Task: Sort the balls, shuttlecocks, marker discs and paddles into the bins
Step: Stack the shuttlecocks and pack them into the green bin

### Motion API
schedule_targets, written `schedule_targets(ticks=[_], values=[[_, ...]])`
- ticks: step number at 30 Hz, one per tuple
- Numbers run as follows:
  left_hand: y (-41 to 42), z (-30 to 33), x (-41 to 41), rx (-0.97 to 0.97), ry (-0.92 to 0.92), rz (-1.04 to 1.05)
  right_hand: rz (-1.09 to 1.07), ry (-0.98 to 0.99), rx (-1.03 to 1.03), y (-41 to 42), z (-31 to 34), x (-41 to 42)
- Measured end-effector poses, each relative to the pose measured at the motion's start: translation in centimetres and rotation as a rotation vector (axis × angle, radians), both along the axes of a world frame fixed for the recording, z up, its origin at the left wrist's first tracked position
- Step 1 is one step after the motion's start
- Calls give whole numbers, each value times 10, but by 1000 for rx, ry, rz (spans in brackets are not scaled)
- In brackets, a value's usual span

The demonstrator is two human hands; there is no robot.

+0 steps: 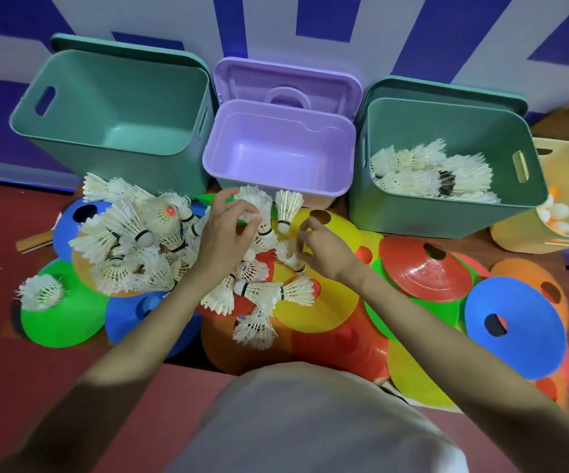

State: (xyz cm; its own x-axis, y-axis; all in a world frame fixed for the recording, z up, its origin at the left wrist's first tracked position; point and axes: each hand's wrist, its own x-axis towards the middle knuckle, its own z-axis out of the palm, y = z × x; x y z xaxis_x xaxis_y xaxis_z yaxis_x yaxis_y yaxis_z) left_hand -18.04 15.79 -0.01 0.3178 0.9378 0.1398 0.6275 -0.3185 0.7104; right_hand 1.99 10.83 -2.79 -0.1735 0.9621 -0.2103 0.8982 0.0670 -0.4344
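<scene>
A heap of white shuttlecocks lies on coloured marker discs on the red floor. My left hand curls its fingers round a shuttlecock just in front of the purple bin. My right hand pinches the feathers of another shuttlecock over a yellow disc. Between the hands a third shuttlecock stands with its cork down. The right green bin holds several shuttlecocks. A wooden paddle handle pokes out at the left.
The left green bin and the purple bin hold nothing. A yellow bin at far right holds white and orange balls. Red, blue and green discs overlap across the floor. A striped wall stands behind the bins.
</scene>
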Motion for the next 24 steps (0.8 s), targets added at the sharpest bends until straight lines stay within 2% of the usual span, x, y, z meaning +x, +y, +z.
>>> schedule_targets(ticks=[5,8,11,14,18,24], values=[[-8,-3,-7,-27,-194,22,-36,93,86,-10,15,21],[-12,0,-9,1,-181,16,-125,187,230,-11,34,27],[-15,4,-8,31,-140,-24,-226,338,456,-13,64,22],[-18,6,-5,-6,-129,-35,-259,456,641,-15,88,10],[-23,10,0,-77,-174,-25,-181,541,618,-15,89,-9],[-29,19,1,-110,-253,-3,26,415,465,-11,59,-18]])
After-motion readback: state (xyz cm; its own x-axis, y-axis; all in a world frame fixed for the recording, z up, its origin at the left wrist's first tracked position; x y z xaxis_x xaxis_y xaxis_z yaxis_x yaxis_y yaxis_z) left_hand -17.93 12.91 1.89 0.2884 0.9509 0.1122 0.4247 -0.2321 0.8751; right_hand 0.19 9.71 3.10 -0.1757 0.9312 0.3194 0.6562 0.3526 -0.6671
